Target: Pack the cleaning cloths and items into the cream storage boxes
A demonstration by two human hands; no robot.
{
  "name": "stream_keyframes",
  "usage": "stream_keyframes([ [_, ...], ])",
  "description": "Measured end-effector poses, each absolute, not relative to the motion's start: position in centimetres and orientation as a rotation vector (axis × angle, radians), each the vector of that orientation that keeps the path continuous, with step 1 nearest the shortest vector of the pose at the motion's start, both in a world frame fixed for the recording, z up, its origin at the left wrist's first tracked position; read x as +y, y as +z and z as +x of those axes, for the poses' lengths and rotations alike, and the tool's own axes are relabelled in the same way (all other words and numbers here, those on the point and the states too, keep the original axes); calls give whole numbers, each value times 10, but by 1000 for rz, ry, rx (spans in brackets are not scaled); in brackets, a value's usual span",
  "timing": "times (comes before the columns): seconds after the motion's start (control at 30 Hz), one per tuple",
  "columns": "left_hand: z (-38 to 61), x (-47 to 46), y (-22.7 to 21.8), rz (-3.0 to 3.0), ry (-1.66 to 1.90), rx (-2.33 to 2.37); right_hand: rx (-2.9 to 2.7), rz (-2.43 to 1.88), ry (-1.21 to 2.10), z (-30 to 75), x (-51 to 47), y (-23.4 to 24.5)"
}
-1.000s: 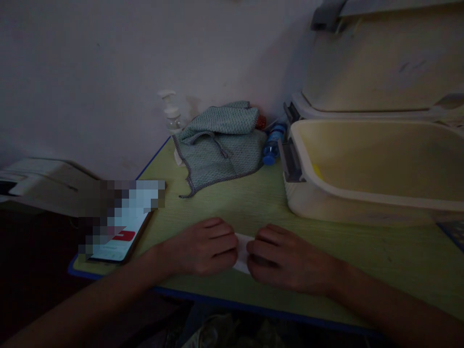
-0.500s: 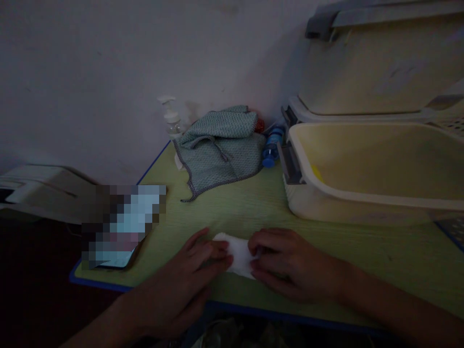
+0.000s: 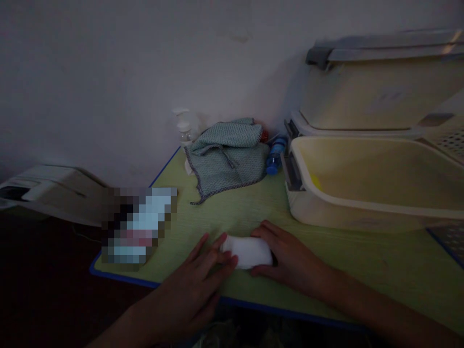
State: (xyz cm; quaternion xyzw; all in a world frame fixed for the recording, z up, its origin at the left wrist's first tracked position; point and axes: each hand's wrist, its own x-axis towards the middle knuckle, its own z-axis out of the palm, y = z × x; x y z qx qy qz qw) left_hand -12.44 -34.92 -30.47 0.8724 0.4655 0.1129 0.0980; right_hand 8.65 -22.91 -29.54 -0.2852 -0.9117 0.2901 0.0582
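Note:
A small white bundle (image 3: 251, 251), soft like folded or rolled cloth, lies on the table near its front edge. Its exact kind I cannot make out. My left hand (image 3: 203, 270) has its fingertips and thumb on the bundle's left end. From the other side, my right hand (image 3: 286, 256) grips the right end between thumb and fingers, the thumb low and the fingers along the far side. Part of the right end is covered by that hand.
A cream storage box (image 3: 295, 212) with its lid raised stands at the right, something yellow (image 3: 316, 182) inside. Behind lie a grey-green cloth (image 3: 232, 164), a blue bottle (image 3: 276, 154) and a pump bottle (image 3: 184, 130). A blurred-out phone (image 3: 145, 227) lies left on the green table (image 3: 319, 266).
My right hand has opened its curled fingers into a wider grip round the right end. The bundle looks smoother and more compact. The view has tilted up slightly.

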Motion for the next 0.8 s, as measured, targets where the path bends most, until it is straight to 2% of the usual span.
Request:
stream_keyframes([
  [0.27,-125,-348,-306,2573,343,1386,-2682,-814,986,86,-231,-293],
  [0.43,-124,-347,-309,2426,660,1357,-2656,-853,1020,85,-233,-298],
  [0.63,-107,-330,-310,1909,1141,1497,-2606,-664,1069,87,-235,-304],
  [0.8,-100,-309,-305,1811,1122,1378,-2484,-571,1107,92,-231,-308],
])
